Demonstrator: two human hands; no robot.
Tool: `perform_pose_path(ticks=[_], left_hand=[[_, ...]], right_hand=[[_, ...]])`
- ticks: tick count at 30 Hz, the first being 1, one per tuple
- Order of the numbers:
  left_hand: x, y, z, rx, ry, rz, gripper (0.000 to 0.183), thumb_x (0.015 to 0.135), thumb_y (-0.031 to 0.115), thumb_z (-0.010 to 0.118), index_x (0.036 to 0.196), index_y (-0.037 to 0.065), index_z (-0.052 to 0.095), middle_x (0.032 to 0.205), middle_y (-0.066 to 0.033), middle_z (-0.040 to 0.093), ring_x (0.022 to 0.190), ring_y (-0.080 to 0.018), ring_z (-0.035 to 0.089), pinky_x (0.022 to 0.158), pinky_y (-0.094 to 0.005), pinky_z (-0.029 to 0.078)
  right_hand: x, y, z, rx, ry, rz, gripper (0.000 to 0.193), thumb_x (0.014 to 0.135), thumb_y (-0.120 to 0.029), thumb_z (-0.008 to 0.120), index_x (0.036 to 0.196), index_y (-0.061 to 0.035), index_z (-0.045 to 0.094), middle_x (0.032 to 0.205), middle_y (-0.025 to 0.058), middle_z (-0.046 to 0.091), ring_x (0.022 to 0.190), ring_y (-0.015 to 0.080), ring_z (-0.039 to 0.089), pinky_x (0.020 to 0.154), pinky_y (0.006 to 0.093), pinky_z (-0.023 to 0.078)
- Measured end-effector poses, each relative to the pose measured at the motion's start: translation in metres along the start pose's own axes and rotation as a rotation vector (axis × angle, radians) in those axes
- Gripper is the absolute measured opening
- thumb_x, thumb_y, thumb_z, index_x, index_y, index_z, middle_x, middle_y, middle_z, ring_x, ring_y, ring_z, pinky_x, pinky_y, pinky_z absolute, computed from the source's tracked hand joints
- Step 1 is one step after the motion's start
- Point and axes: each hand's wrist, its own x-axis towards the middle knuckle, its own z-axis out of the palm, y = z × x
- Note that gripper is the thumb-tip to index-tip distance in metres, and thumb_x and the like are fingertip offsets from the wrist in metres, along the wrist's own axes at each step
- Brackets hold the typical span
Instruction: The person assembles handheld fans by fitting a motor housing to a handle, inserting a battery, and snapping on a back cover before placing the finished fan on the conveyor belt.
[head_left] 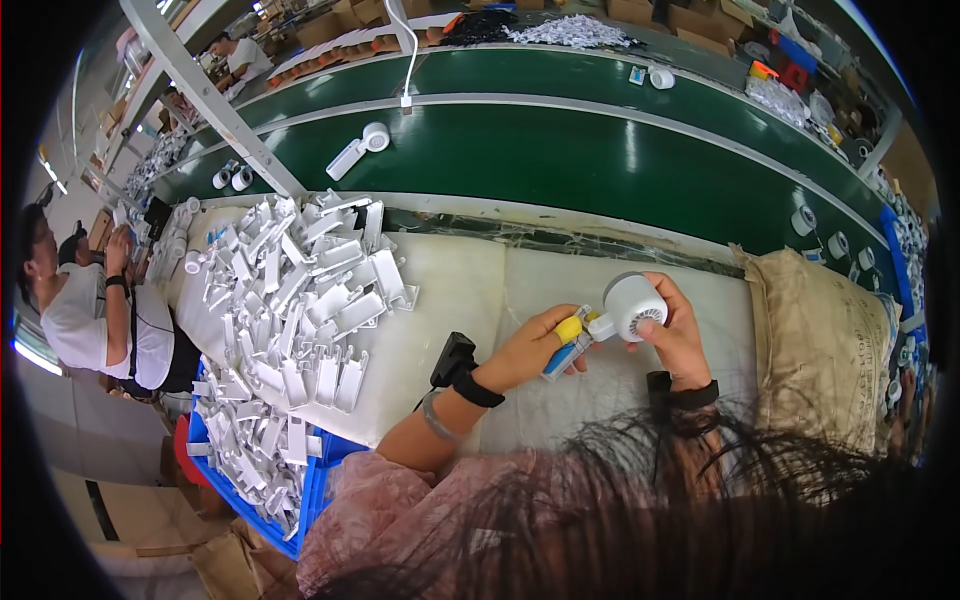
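Note:
A small white handheld fan (632, 303) with a round, vented head is held between my two hands above the pale work surface. My right hand (681, 335) is closed around the fan's head, its thumb against the vents. At the handle end, my left hand (530, 350) grips a narrow blue and white part (563, 360). Something yellow (569, 330) covers or sits at my left thumb tip; I cannot tell which. To the left of my hands lies a large heap of white plastic handle shells (330, 270), with several standing in a row at its near side.
Beyond the surface runs a green conveyor belt (560, 145) carrying another fan (358, 150) and several fan heads (803, 221). A blue crate (312, 500) of shells stands at the near left. A tan sack (810, 350) lies right. At far left a person (110, 310) works.

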Motion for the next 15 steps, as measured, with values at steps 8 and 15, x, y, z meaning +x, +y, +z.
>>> perform_pose_path(ticks=[8,15], left_hand=[[0.0,0.002,0.0,-0.013,-0.007,0.032,0.044,0.105,0.038,0.035,0.129,0.003,0.048,0.106,-0.0089,0.064,0.084,-0.0168,0.064,0.078,-0.0295,0.05],[-0.001,-0.01,0.003,0.077,0.0,0.047,0.05,0.104,0.045,0.033,0.126,0.004,0.05,0.101,-0.006,0.064,0.078,-0.012,0.06,0.068,-0.0257,0.048]], right_hand=[[0.003,0.012,-0.001,-0.061,0.085,-0.099,0.077,0.075,-0.033,0.081,0.135,-0.0008,0.046,0.113,0.0075,0.063,0.092,0.0158,0.064,0.065,0.0291,0.056],[0.002,-0.001,0.012,-0.129,0.098,-0.046,0.06,0.079,-0.015,0.078,0.131,-0.0003,0.052,0.11,0.0053,0.063,0.092,0.0111,0.06,0.069,0.0234,0.053]])
